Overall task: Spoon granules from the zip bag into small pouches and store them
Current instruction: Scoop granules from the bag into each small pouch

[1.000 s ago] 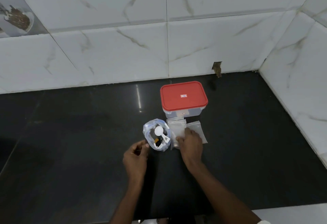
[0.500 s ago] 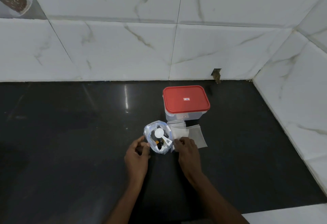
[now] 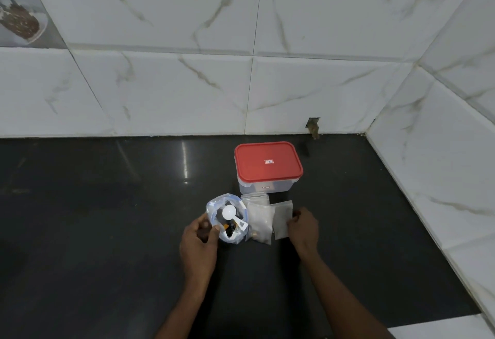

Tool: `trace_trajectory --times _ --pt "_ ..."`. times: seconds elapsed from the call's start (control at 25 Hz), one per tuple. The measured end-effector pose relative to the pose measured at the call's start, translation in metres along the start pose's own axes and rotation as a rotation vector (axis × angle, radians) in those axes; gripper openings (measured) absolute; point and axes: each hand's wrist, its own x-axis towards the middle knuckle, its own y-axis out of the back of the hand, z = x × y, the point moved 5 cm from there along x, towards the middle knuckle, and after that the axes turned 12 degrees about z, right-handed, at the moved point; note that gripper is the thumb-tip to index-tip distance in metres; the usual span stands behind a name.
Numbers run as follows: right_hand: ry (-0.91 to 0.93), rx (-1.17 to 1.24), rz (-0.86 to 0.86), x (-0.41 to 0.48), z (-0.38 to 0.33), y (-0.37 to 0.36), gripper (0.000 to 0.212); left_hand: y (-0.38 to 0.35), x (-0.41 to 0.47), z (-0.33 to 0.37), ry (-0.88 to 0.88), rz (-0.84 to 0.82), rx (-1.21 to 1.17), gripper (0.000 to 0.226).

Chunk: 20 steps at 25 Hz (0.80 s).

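The zip bag (image 3: pixel 214 208) sits on the black counter (image 3: pixel 107 231) between the two hands, touching the left hand's fingertips. It is clear plastic with a blue strip at the mouth, and its top is rolled down so that it stands open like a cup. A white spoon (image 3: pixel 229 213) rests inside, its round bowl up and its flat handle pointing toward the right hand. Under the spoon lie dark and orange bits, too small to make out.

Just to the right of the bag lies a translucent first pouch (image 3: pixel 258 218), flat on the counter. A second pouch (image 3: pixel 281 219) lies beside it, its edge lapping the first, directly against the right hand.

The left hand (image 3: pixel 199 242) comes in from below with the wrist straight. Its fingers are curled and the thumb tip is pressed to the bag's near-left rim, grasping the rolled edge. The right hand (image 3: pixel 304 227) reaches in on an angled forearm. Its curled fingers and thumb pinch the right edge of the second pouch.

Beyond both hands, just past the pouches, stands a clear rectangular container (image 3: pixel 267 188) closed by a red lid (image 3: pixel 267 169). Farther still rises the white marble-veined tile wall (image 3: pixel 160 92). There is a small broken hole (image 3: pixel 312 124) at its foot, beyond the right hand.
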Motion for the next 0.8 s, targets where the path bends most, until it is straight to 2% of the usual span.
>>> trace_trajectory --times 0.08,0.2,0.4,0.64,0.8 --pt "0.015 0.129 0.053 -0.006 -0.002 0.017 0.018 0.006 -0.009 0.013 -0.019 0.07 0.007 0.021" --pt "0.053 0.36 0.105 -0.031 -0.015 0.051 0.016 -0.004 -0.03 0.039 -0.01 -0.061 -0.066 0.006" --pt "0.121 0.652 0.007 -0.08 -0.036 0.068 0.017 -0.036 -0.057 0.073 0.151 -0.267 -0.194 0.025" --pt "0.26 0.645 -0.09 -0.092 -0.033 0.065 0.024 -0.038 -0.055 0.07 0.316 -0.276 -0.174 0.016" --pt "0.423 0.534 -0.251 -0.094 -0.034 0.064 0.024 -0.034 -0.059 0.065 0.338 -0.23 -0.122 0.024"
